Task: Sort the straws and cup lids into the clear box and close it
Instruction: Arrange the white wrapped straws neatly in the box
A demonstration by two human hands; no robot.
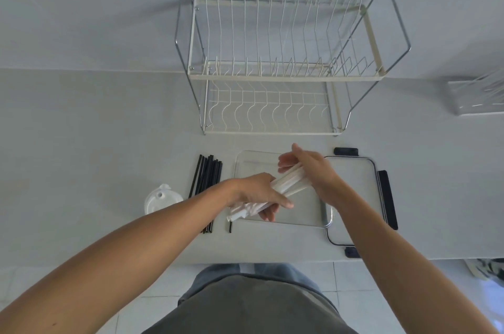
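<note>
Behind box: two-tier white wire dish rack [272, 71] stands near the far rim of the clear rectangular plastic box [326, 220].
Left flank: loose bundle of black straws [207, 178] lies just beside the box; white round cup lids [161, 200] beyond them.
Right flank: clear box lid with black latches [362, 183] lies against the box.
Above box: both hands and a bundle of white straws [286, 183] occupy it.
Far left tabletop [95, 142]: open.

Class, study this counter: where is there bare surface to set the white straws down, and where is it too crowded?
Bare counter lies left of the cup lids and black straws, and in the strip between the dish rack and the clear box. It is crowded around the box: the box lid flanks its right, and both hands, left hand and right hand, hold the white straws above it.
</note>
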